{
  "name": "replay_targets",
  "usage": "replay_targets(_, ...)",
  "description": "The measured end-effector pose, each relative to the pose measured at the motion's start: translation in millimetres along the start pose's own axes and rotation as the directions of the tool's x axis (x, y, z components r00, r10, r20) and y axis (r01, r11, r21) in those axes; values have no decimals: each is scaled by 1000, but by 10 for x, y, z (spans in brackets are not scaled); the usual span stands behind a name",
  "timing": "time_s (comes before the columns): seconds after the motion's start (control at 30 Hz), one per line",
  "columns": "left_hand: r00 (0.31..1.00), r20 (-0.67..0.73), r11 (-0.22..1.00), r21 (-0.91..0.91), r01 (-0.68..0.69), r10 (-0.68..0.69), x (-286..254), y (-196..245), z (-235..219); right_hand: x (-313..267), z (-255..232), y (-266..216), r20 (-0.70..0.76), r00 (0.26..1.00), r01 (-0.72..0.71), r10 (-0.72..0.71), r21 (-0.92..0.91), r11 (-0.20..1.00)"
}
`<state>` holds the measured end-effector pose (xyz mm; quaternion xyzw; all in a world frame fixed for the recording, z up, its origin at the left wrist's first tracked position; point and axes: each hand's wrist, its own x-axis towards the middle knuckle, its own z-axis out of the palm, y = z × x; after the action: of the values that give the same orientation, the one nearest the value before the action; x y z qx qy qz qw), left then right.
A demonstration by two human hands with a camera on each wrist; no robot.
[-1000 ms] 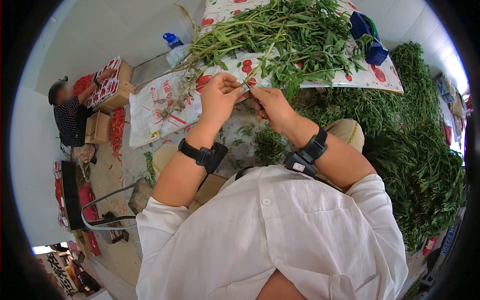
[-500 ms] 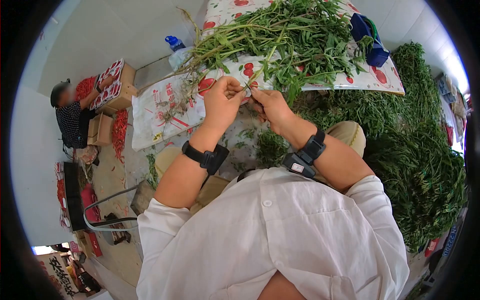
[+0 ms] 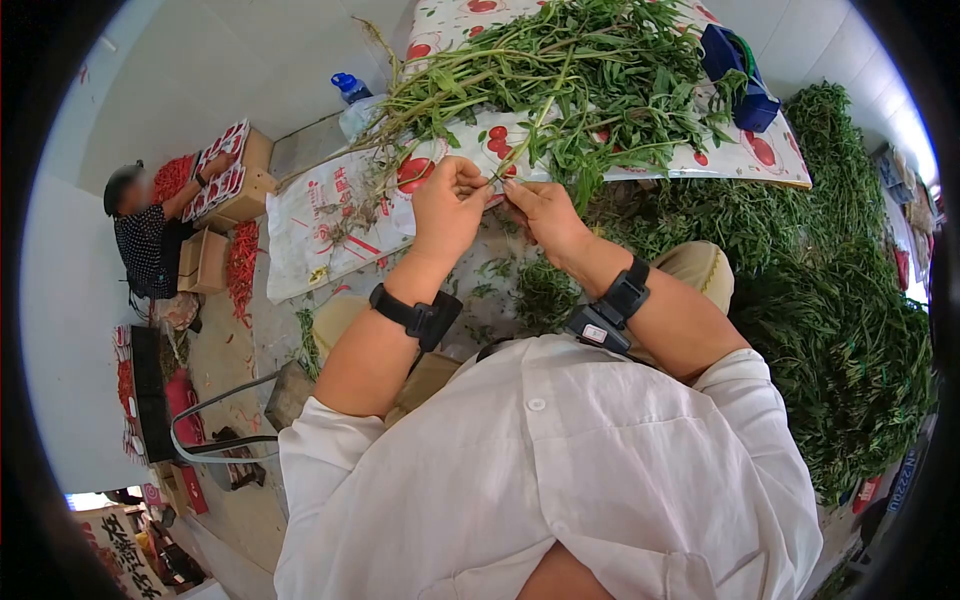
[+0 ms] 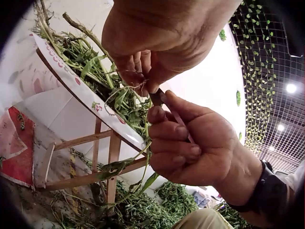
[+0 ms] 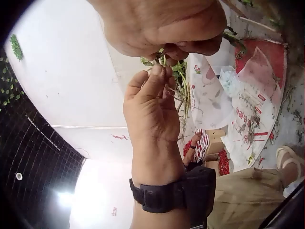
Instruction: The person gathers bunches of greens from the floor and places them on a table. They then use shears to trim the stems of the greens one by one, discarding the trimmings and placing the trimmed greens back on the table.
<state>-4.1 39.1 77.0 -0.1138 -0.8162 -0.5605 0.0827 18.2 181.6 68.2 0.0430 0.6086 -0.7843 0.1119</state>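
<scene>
In the head view my left hand (image 3: 447,207) and right hand (image 3: 555,222) meet just in front of the table's near edge. The left wrist view shows my left hand (image 4: 164,36) pinching the thin, rooty end of a green plant stem (image 4: 125,88) between thumb and fingers. Close beneath, my right hand (image 4: 198,143) grips a small knife (image 4: 179,121) with a pinkish handle, its short dark blade at the left thumb. Leaves hang below both hands. The right wrist view has the left hand's fingertips (image 5: 157,71) on the stem, while the right hand hides the knife.
A pile of leafy stems (image 3: 610,75) covers much of the patterned table (image 3: 745,165). A blue container (image 3: 740,80) stands at its right. White sacking (image 3: 315,240) with root scraps lies left, cut greens (image 3: 830,330) heap up right. A person (image 3: 150,235) sits by boxes of red peppers.
Both hands stay together, with only small finger shifts at the stem. The view has shifted slightly. At the left, the other person's arm has moved over the trays.
</scene>
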Motion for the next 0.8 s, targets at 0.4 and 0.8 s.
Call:
replay_targets(0.4,987,39,952,259,-164,159,-43,16,-48,62,-15,-24,38,990,-129,134,-101,986)
replay_targets(0.8,1000,30,988,151,-13,9,-69,-72,-41,101,-107,131,40,998,-41,49,-193,980)
